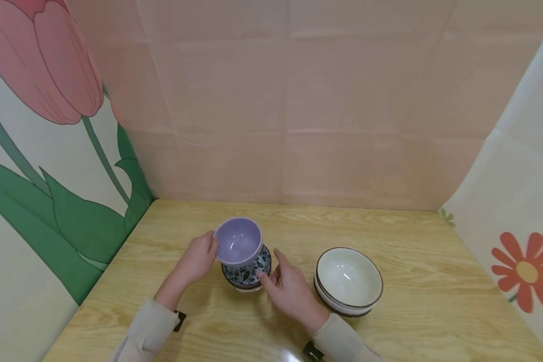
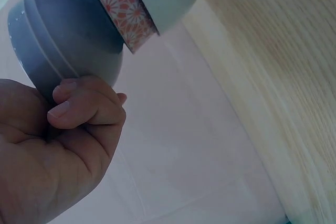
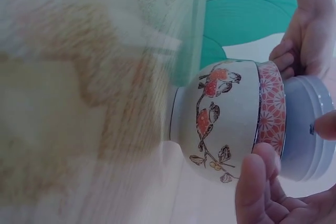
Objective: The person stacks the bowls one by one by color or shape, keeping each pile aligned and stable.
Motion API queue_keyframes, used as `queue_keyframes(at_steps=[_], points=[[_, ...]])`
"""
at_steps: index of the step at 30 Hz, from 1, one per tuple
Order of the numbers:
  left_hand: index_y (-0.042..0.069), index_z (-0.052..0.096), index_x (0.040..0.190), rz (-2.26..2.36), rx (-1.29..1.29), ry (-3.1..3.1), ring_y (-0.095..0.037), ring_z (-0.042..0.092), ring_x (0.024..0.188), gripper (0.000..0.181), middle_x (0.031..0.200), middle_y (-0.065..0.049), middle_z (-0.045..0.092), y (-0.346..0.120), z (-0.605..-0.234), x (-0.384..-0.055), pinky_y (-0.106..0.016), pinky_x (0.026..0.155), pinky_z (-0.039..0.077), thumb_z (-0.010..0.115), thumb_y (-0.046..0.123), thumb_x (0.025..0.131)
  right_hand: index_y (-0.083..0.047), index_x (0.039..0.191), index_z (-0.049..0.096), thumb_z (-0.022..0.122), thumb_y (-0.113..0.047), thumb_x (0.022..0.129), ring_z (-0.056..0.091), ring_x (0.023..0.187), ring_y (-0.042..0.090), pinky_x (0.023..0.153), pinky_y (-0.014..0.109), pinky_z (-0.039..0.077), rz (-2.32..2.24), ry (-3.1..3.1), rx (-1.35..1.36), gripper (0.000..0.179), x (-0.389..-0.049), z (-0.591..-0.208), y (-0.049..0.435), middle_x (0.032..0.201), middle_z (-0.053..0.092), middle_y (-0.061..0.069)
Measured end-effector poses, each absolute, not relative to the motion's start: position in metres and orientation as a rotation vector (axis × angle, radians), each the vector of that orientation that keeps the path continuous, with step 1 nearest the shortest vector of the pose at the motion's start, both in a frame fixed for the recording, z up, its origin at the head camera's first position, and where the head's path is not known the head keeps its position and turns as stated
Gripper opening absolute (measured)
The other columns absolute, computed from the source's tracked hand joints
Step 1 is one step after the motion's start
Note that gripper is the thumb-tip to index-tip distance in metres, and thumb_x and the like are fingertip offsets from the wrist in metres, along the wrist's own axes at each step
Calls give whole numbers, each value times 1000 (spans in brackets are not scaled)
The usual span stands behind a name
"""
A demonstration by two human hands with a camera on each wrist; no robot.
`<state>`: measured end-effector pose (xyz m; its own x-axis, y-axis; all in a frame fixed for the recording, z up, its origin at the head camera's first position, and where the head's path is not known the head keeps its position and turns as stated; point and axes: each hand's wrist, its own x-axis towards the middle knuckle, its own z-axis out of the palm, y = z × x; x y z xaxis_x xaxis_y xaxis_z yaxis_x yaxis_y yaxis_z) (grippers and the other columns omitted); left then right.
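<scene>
My left hand (image 1: 201, 256) grips a purple bowl (image 1: 239, 241) by its left rim, with the fingers curled in the left wrist view. The purple bowl is tilted over a patterned bowl (image 1: 244, 275) that stands on the table; its base seems to overlap that bowl's mouth. Dark floral print shows on the patterned bowl from above. From the right wrist, its white side (image 3: 218, 124) carries red birds and a red band below the rim. At its right side is my right hand (image 1: 294, 294), thumb and index finger spread; fingertips (image 3: 266, 156) lie by the red band, contact unclear.
To the right stands a stack of white bowls (image 1: 349, 279) with dark rims. The wooden table (image 1: 434, 281) meets a pinkish backdrop (image 1: 344, 125) behind, with flower-printed sheets (image 1: 527, 271) at both sides.
</scene>
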<state>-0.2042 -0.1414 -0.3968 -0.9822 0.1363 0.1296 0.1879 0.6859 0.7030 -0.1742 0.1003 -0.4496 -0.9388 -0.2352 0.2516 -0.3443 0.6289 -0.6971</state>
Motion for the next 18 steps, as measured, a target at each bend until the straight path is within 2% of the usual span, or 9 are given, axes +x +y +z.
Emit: queue_keyframes(at_steps=[5,9,18], points=[[-17,51,130,-1168,-277,-2825,-17,58,69,39,106,-27,67,-142,-398,-202,-28,61,54,39,10,105,4,147,41,72,-27,89,50,59,4,58,22,47,1222,-2683,485,72,-175,-446,101,71,55,-10],[-16,53,128,-1145,-286,-2826,-18,59,69,37,102,-25,68,-142,-399,-201,-30,62,55,39,9,105,2,146,43,72,-24,87,50,60,4,60,22,47,1237,-2659,479,71,-175,-442,100,72,57,-8],[-14,57,122,-1084,-291,-2841,-20,62,76,33,96,-20,68,-139,-405,-195,-35,70,57,40,9,105,3,144,46,72,-23,87,50,59,3,59,21,47,1233,-2638,499,68,-174,-442,99,73,56,-12]])
